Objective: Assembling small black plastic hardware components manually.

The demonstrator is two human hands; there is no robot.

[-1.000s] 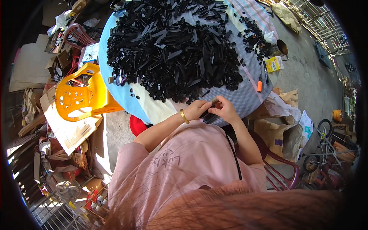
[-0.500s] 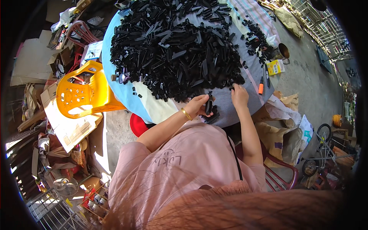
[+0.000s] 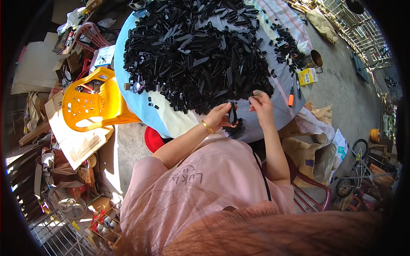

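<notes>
A large heap of long black plastic pieces (image 3: 188,55) covers much of the cloth-topped table (image 3: 164,119). At the heap's near edge, my left hand (image 3: 218,116) is closed around a slim black plastic piece (image 3: 232,114) held roughly upright. My right hand (image 3: 261,106) is to the right of it, apart from the held piece, with thumb and fingertips drawn together. Whatever sits in that pinch is too small to name. Several more black pieces (image 3: 236,129) lie at the table's near edge, just below my left hand.
Small black parts (image 3: 286,42) are scattered along the table's right side. Near them are an orange-handled tool (image 3: 291,100), a yellow box (image 3: 307,77) and a metal cup (image 3: 316,59). A yellow chair (image 3: 111,100) and red stool (image 3: 153,139) stand left; paper sacks (image 3: 305,153) lie right.
My right hand has drawn back from the heap's edge, slightly left and nearer to me. My left hand stays almost in place, with the black piece turned a little.
</notes>
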